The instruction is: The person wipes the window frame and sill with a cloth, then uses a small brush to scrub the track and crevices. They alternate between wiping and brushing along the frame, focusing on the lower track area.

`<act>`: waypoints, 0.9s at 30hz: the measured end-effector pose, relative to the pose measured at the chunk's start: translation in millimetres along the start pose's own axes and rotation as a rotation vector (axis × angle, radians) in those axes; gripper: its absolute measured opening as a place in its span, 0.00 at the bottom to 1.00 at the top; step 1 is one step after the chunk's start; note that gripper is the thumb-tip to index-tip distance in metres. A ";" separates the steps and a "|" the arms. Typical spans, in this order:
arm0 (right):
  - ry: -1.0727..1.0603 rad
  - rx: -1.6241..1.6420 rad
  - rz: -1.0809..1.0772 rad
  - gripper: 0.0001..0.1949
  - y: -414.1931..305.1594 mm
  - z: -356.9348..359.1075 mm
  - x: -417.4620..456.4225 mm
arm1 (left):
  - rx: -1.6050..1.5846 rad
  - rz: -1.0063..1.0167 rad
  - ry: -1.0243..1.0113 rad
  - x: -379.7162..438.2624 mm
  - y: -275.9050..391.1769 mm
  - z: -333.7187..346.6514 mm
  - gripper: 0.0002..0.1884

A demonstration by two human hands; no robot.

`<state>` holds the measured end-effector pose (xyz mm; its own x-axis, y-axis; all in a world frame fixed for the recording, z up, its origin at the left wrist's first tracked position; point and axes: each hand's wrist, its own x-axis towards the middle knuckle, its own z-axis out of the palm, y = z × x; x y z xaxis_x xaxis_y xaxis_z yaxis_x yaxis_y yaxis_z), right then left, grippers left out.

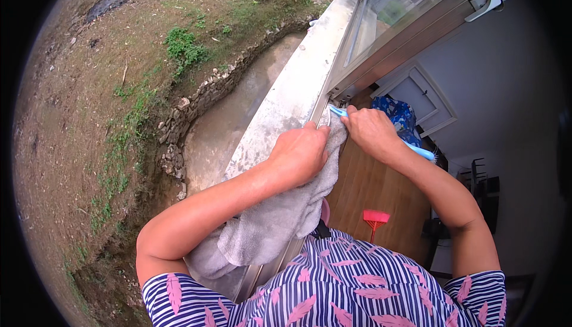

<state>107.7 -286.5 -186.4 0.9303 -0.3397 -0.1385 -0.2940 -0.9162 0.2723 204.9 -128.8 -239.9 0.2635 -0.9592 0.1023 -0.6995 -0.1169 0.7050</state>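
A light blue plastic brush (418, 149) lies in my right hand (373, 130), its narrow tip at the metal window track and its bristled end behind my wrist. My left hand (299, 155) is at the track just left of the brush tip, fingers bent, near a pale edge of cloth; whether it pinches anything I cannot tell. A grey towel (272, 224) drapes over the sill and track beneath my left hand and forearm. The window track (320, 106) runs up past both hands to the window frame.
A glass window sash (402, 5) with a white handle (485, 7) stands at upper right. The pale outer ledge (295, 77) drops to a stone-edged channel outside. Indoors, a red broom (376, 216) and blue patterned fabric (397, 112) are lower down.
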 end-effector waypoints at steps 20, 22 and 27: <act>-0.086 -0.065 -0.095 0.08 -2.1 -19.1 32.1 | 0.190 0.181 0.119 21.4 6.9 19.6 0.26; -0.123 -0.092 -0.065 0.08 -5.5 -24.8 41.0 | 0.191 0.181 0.111 19.8 9.8 17.7 0.25; -0.426 -0.116 -0.093 0.09 29.4 -4.6 60.5 | 0.202 0.185 0.125 16.8 7.8 19.6 0.25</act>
<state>156.3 -333.0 -182.4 0.7710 -0.3368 -0.5404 -0.1647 -0.9253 0.3416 190.9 -150.9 -246.4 0.1899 -0.9313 0.3107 -0.8580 -0.0035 0.5137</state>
